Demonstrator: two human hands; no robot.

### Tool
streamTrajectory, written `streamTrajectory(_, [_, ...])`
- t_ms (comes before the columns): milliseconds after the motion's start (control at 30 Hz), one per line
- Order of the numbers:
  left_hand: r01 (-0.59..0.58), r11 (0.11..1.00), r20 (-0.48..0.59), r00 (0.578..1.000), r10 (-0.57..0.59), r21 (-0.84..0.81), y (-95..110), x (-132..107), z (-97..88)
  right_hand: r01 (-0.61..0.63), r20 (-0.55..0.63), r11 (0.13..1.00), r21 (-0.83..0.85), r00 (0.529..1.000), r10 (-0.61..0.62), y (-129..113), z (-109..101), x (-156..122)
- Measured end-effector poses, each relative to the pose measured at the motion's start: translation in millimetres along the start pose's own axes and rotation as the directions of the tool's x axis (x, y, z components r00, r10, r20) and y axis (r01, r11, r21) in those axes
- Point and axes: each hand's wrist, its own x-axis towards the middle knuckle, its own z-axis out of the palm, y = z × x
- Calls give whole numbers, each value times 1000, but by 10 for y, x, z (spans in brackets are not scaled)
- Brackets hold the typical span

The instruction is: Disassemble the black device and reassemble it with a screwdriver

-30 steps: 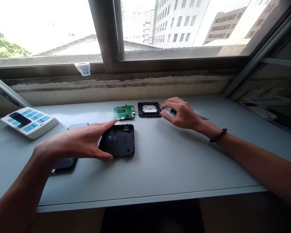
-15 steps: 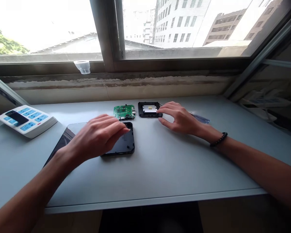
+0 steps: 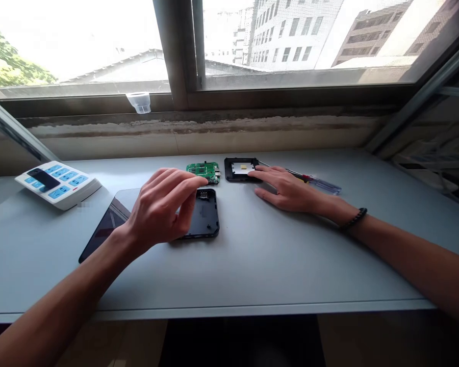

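Observation:
My left hand (image 3: 162,206) hovers over a black plastic case half (image 3: 202,219) that lies with its inside up. Its index finger stretches toward the near edge of a green circuit board (image 3: 199,169), and its thumb hangs below; contact with the board is unclear. No held object shows there. My right hand (image 3: 286,188) rests low with fingers spread, fingertips at the right edge of another black case piece (image 3: 229,176) bearing a white plate with a small yellowish pad. Behind that hand lie screwdrivers (image 3: 323,184) with clear bluish handles, partly covered.
A dark glossy tablet-like panel (image 3: 99,234) lies partly under my left forearm. At the left stands a white power strip (image 3: 74,191) with blue sockets and a small dark display. A clear plastic cup (image 3: 141,103) is by the window frame. White devices and cables (image 3: 430,176) sit at the right.
My left hand has shifted up toward the circuit board, its index finger stretching away from the thumb. My right fingers have flattened beside the case piece. The whole view has shifted slightly.

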Motion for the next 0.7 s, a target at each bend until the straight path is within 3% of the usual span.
streamTrajectory(233, [-13,1000,-69,998,14,15,4,1,-3,26,-18,999,28,1000,-25,2,3,-1])
streamTrajectory(467, [-48,999,-41,998,48,10,18,8,1,12,-108,998,54,994,-6,-68,-72,33])
streamTrajectory(700, [-64,998,-53,997,64,9,32,4,-1,-69,-185,993,98,979,87,-138,-124,31])
